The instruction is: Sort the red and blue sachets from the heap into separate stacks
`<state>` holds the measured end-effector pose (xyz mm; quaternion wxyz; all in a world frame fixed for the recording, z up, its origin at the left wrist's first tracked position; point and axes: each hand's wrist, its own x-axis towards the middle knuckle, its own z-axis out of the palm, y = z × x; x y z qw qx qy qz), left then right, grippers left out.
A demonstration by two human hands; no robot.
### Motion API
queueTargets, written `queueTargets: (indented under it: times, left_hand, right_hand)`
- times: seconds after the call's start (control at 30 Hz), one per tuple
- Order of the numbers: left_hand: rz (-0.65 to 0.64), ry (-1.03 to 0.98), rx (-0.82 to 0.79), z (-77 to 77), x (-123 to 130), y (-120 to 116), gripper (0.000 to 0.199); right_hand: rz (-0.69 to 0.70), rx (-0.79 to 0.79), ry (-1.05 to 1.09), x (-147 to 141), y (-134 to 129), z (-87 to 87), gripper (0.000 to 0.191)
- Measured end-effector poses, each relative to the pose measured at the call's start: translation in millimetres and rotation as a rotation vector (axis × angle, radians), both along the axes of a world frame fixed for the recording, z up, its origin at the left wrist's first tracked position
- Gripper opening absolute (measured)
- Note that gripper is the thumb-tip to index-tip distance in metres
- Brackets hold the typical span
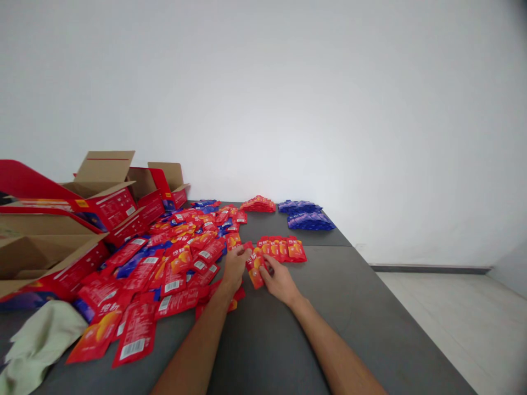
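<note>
Between my two hands is a red pouch point(255, 271) with orange fruit printed on its front, tilted above the dark table. My left hand point(234, 269) pinches its upper left side, and my right hand point(280, 281) has thumb and fingers closed on its right edge. Just beyond my right hand lies a row of overlapping red pouches point(295, 249), printed fronts up. To the left of my left hand spreads a loose heap of red pouches point(177, 260), some showing barcodes, with blue pouches mixed in.
Open cardboard boxes point(111, 206) stand at the left. A pale green cloth point(47, 334) lies at the near left. Farther back are a fanned stack of red pouches point(258, 204) and stacks of blue pouches point(310, 220). The grey table point(354, 318) ends at the right, above a tiled floor.
</note>
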<state>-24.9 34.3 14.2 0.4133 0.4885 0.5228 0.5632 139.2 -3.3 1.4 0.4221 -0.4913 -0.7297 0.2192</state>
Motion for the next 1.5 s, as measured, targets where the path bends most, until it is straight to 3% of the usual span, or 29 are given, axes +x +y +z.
queueTargets:
  times: [0.07,0.23,0.4,0.57,0.7,0.8,1.17,1.3,1.4,1.5]
  left_hand:
    - [-0.043,-0.016,0.037,0.5,1.3,-1.1,0.025]
    - [0.122,0.097,0.085,-3.4,-2.3,3.5,0.031]
    - [0.133,0.096,0.094,-0.1,-3.6,3.4,0.030]
    - [0.041,-0.082,0.035,3.5,8.1,-1.8,0.023]
    - [-0.191,-0.176,-0.154,-1.7,21.4,-8.9,0.039]
    - [-0.314,-0.164,-0.199,-8.3,26.7,-11.4,0.047]
    - [-0.197,-0.168,-0.124,-16.3,36.8,-7.0,0.050]
    - [-0.198,-0.171,-0.086,-9.2,49.6,0.4,0.045]
    - [-0.141,-0.199,-0.100,-2.3,63.8,12.3,0.047]
    - [-0.110,-0.193,-0.153,1.2,82.8,26.8,0.055]
  right_hand:
    - [0.020,-0.056,0.083,-1.0,0.0,-0.1,0.039]
    - [0.099,-0.166,0.201,-1.3,2.5,-3.2,0.027]
    - [0.131,-0.221,0.220,-0.9,2.1,-5.4,0.028]
    - [0.068,-0.172,0.247,4.6,5.9,-6.0,0.031]
    - [-0.049,-0.114,0.284,12.3,11.6,-7.0,0.034]
    - [-0.102,-0.092,0.301,17.4,15.0,-9.2,0.036]
    - [-0.186,-0.088,0.338,18.0,19.3,-11.5,0.040]
    - [-0.279,-0.001,0.221,31.3,23.4,-6.7,0.038]
    - [-0.412,0.170,-0.007,51.2,30.0,-5.7,0.036]
    - [-0.506,0.173,-0.224,70.6,36.8,-12.4,0.043]
